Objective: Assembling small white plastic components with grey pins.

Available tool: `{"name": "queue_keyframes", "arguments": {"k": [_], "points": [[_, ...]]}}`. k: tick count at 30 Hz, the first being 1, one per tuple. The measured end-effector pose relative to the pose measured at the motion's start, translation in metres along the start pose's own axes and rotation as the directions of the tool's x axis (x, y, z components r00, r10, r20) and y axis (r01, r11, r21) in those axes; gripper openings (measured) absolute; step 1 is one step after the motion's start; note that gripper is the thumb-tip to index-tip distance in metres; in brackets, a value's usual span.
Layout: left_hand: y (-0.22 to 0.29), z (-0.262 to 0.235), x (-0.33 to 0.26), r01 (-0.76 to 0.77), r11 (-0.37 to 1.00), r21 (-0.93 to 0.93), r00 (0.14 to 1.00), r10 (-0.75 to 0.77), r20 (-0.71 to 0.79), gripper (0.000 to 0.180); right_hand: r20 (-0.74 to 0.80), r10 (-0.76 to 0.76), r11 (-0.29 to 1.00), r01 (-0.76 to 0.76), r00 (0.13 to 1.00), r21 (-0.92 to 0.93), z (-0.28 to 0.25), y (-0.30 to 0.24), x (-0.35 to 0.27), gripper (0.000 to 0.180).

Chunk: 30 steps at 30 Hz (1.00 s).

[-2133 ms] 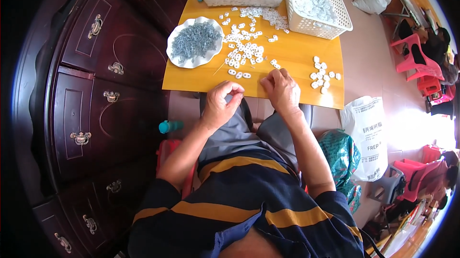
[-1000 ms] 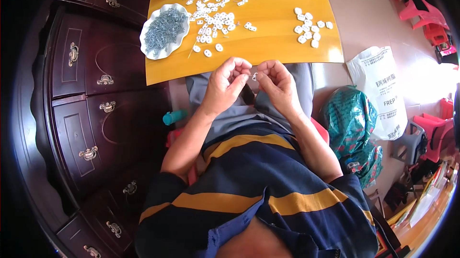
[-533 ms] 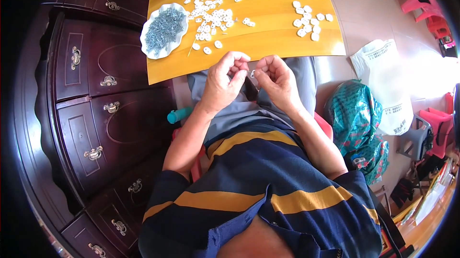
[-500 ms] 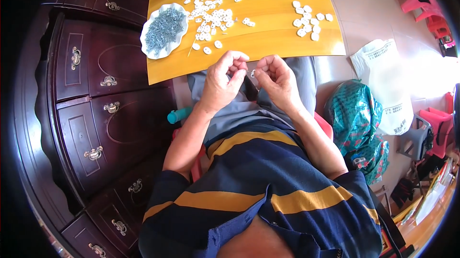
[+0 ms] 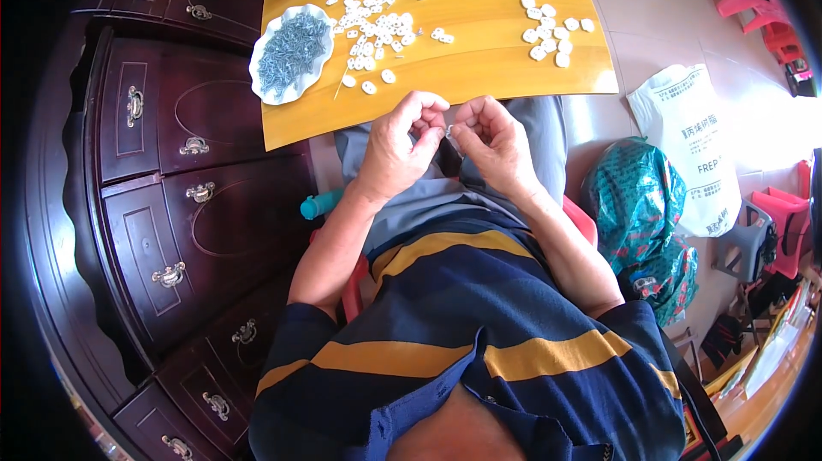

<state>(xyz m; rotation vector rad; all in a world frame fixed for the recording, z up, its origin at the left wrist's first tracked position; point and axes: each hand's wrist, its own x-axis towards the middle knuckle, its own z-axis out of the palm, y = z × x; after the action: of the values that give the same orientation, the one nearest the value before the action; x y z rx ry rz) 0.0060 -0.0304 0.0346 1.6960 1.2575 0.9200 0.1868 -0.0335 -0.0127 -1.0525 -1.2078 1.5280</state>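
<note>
Far left: white dish (image 5: 261,84) heaped with small grey metal pins, well stocked. Beside it, large loose scatter of white pieces (image 5: 372,24) on yellow table (image 5: 479,67), apparently not yet handled. At table's near edge, above lap: left hand (image 5: 398,148) curled, fingertips pinched on one small white piece (image 5: 449,132); right hand (image 5: 492,144) likewise closed, pinching same piece from other side. Further right, smaller separate cluster (image 5: 552,29), likely finished. Judging by piles, early on; most left.

White printed sack (image 5: 687,146) beside what looks like a green bag (image 5: 644,213).
</note>
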Motion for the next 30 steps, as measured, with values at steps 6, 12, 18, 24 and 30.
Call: {"name": "queue_keyframes", "arguments": {"k": [6,12,18,24,30], "points": [[0.002,-0.001,0.0,-0.005,1.0,0.016,1.0,0.005,-0.004,0.03,-0.056,0.003,0.995,0.003,0.998,0.097,0.005,0.006,-0.001,0.011],[0.005,-0.013,0.004,-0.024,0.999,-0.031,1.0,0.025,0.013,0.038,-0.058,0.016,0.981,-0.004,0.998,0.192,0.003,-0.002,0.001,0.012],[-0.024,-0.042,0.015,0.096,0.873,0.478,0.975,0.014,-0.221,0.029,-0.084,0.008,0.98,0.008,0.996,0.196,-0.002,-0.006,0.003,0.012],[-0.042,-0.039,0.027,0.049,0.736,0.676,0.956,0.161,-0.246,0.025,-0.077,0.031,0.984,-0.017,0.997,0.18,-0.004,-0.008,0.003,0.012],[-0.046,-0.041,0.032,-0.055,0.714,0.698,0.945,0.262,-0.194,0.016,-0.076,0.028,0.978,-0.012,0.997,0.21,-0.005,-0.009,0.003,0.011]]}}
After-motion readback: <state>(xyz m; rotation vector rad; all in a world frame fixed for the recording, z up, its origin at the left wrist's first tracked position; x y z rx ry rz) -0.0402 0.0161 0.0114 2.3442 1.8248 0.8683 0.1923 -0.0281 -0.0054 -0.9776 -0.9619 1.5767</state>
